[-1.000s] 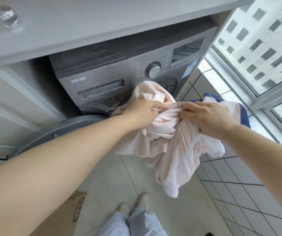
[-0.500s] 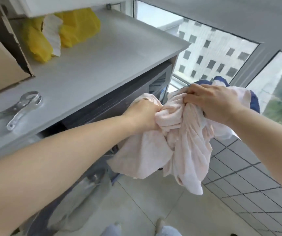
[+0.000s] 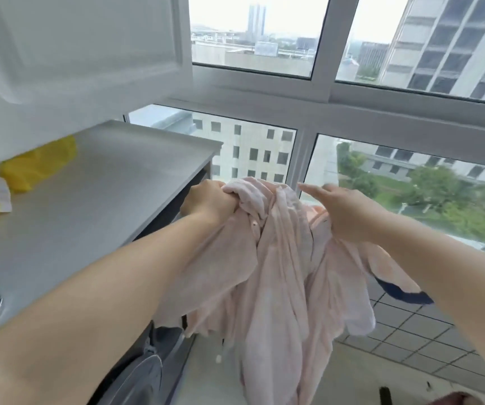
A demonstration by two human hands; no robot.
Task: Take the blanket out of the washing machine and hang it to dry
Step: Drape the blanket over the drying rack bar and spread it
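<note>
Held up at chest height in front of the window, clear of the washing machine: pale pink blanket, bunched and hanging in long folds toward the tiled floor. Left hand clenched round a gathered wad at the top; right hand gripping the cloth lower on its side, forefinger stretched out, the other fingers buried in fabric.

Soft and limp, probably damp and heavier than it looks; likely to sag, twist and drag if held by one clump. Best taken along a hem or at two corners, perhaps near the dark blue trim, then spread wide before draping.

Hard to judge: full size and shape of the blanket, lost in its folds; lower end cut off at the frame edge. No rail, line or rack anywhere visible. Washer drum hidden below the grey countertop, only part of the door showing. Yellow bags at the left, contents unknown.
</note>
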